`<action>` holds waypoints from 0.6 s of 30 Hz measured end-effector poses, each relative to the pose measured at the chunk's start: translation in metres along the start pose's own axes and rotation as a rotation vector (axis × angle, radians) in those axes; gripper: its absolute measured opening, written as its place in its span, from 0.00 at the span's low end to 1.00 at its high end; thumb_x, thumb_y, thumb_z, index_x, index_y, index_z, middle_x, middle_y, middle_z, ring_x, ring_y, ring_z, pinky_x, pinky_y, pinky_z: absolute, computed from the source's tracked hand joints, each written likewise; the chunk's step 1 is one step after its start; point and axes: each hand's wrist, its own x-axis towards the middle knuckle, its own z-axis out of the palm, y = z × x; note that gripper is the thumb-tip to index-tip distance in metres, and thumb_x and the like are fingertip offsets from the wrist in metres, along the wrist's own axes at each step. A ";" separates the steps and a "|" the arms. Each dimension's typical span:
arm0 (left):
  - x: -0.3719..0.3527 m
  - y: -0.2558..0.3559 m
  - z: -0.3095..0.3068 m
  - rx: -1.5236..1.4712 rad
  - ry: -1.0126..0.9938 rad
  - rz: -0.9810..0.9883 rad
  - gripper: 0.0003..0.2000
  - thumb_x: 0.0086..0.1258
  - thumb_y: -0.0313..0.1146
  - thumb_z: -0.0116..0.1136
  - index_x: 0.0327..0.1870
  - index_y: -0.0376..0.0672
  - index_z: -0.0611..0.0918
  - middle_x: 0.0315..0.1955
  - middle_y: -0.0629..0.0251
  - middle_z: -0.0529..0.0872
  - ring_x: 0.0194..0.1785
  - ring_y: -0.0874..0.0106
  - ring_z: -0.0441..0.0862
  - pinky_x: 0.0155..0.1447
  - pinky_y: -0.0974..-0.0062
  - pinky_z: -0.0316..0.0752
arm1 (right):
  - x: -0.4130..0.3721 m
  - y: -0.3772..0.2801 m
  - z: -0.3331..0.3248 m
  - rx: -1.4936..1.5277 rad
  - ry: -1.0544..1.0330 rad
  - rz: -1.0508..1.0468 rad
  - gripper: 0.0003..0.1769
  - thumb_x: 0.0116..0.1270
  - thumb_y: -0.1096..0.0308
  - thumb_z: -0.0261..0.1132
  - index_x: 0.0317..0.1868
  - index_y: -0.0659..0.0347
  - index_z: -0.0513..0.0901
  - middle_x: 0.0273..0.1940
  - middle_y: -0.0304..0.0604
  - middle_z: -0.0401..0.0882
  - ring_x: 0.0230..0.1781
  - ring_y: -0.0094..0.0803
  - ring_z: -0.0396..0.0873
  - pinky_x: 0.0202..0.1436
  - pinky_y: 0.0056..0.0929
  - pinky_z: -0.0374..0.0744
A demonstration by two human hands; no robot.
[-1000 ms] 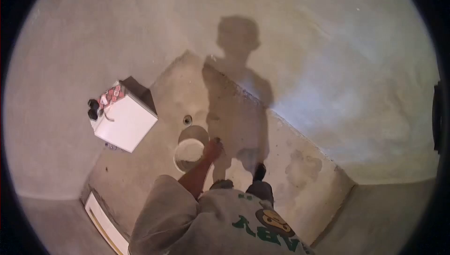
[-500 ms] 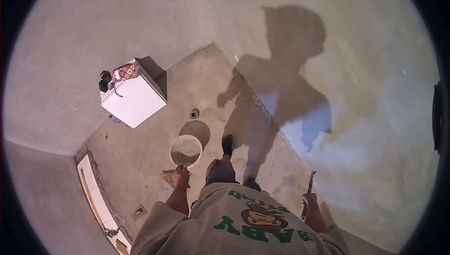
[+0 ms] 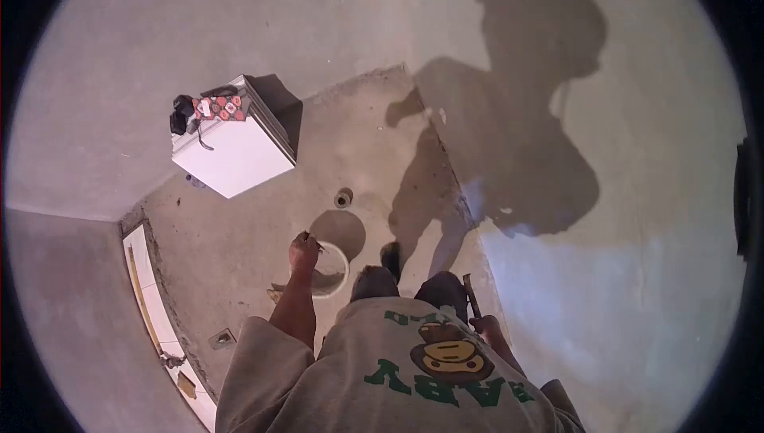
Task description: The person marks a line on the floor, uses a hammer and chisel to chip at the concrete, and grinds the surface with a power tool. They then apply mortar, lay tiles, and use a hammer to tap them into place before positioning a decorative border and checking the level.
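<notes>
A white round bucket [image 3: 345, 274] stands on the bare floor in front of my feet. My left hand [image 3: 304, 255] is closed at the bucket's left rim, on something I cannot make out; small dark bits show at its fingertips. My right hand [image 3: 485, 325], low at my right side, is wrapped round a long thin tool [image 3: 471, 294] that points up and away from me. The tool's lower part is hidden by the hand.
A stack of white tiles [image 3: 231, 158] stands at the back left, with a red patterned packet [image 3: 220, 108] and black items [image 3: 181, 115] on top. A short pipe [image 3: 343, 197] rises beyond the bucket. A floor drain [image 3: 223, 338] and white tile strip [image 3: 146, 266] lie left.
My left hand has moved up along the bucket's left side. My right hand has come inward with the tool, closer to my leg. The view has shifted.
</notes>
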 end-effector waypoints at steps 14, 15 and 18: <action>0.088 0.129 0.086 -0.140 0.179 -0.362 0.17 0.62 0.45 0.52 0.45 0.44 0.80 0.32 0.53 0.85 0.43 0.59 0.83 0.46 0.63 0.76 | 0.169 -0.235 -0.221 -0.016 -0.081 -0.039 0.15 0.54 0.59 0.65 0.23 0.63 0.76 0.17 0.39 0.73 0.16 0.31 0.72 0.20 0.34 0.70; 0.089 0.141 0.087 -0.405 0.133 -0.447 0.17 0.62 0.45 0.52 0.44 0.43 0.81 0.32 0.53 0.85 0.42 0.59 0.83 0.45 0.63 0.76 | 0.178 -0.259 -0.240 -0.066 -0.085 -0.056 0.15 0.55 0.59 0.65 0.24 0.63 0.76 0.17 0.39 0.73 0.16 0.31 0.72 0.21 0.34 0.70; 0.101 0.189 0.091 -0.431 0.257 -0.527 0.16 0.62 0.43 0.52 0.44 0.43 0.80 0.30 0.54 0.85 0.42 0.57 0.82 0.45 0.62 0.76 | 0.195 -0.331 -0.285 -0.191 -0.108 -0.116 0.14 0.56 0.60 0.64 0.25 0.64 0.76 0.18 0.39 0.73 0.17 0.32 0.73 0.21 0.35 0.71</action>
